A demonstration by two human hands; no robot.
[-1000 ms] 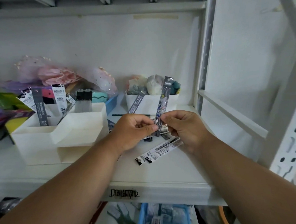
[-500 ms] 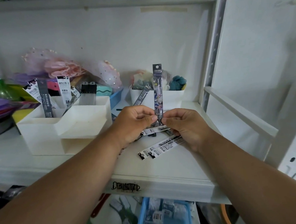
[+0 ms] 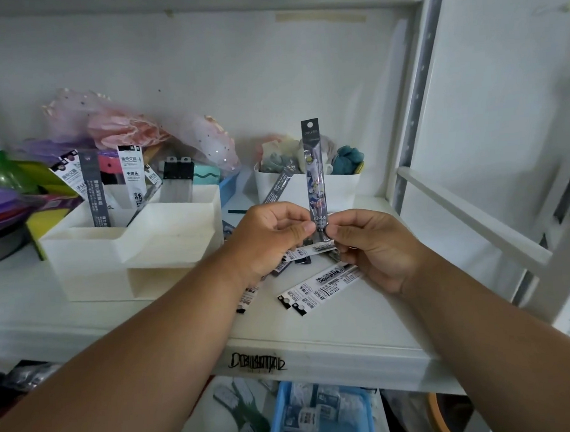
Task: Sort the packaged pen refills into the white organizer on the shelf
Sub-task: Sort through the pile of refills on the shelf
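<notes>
Refill packet (image 3: 314,178), upright, pinched at its lower end by left hand (image 3: 271,236) and right hand (image 3: 371,244), right of the white organizer (image 3: 136,243). Several packets (image 3: 94,186) already stand inside; loose packets (image 3: 317,288) beside it remain unsorted.

Pink and lilac tulle bundles (image 3: 117,125) lie against the back wall. A white bin (image 3: 335,188) holds a teal fabric ball (image 3: 348,159). A blue tray (image 3: 320,415) sits below the shelf.
</notes>
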